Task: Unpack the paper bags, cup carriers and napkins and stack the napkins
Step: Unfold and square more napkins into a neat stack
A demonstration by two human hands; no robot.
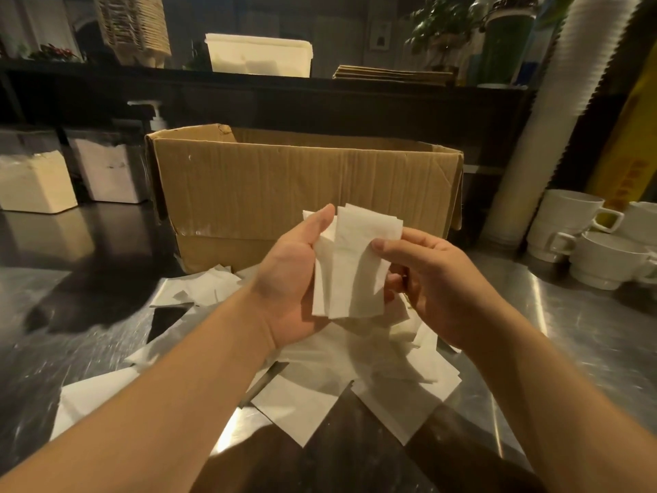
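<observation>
A small bunch of white folded napkins (pixel 355 265) is held upright in front of me, above the counter. My left hand (pixel 295 279) cups the bunch from the left, thumb lying along its upper edge. My right hand (pixel 426 282) pinches the right side with thumb on the front and fingers behind. Beneath both hands a loose heap of white napkins (pixel 373 378) lies scattered on the steel counter (pixel 586 343). Behind stands an open brown cardboard box (pixel 302 186); its inside is hidden.
White mugs (pixel 601 257) are stacked at the right, next to a tall column of white cups (pixel 554 119). Two white containers (pixel 35 179) sit at the left. On the dark back shelf are a white tub (pixel 259 55), flat brown paper bags (pixel 394 74) and a stack of pulp cup carriers (pixel 135 26).
</observation>
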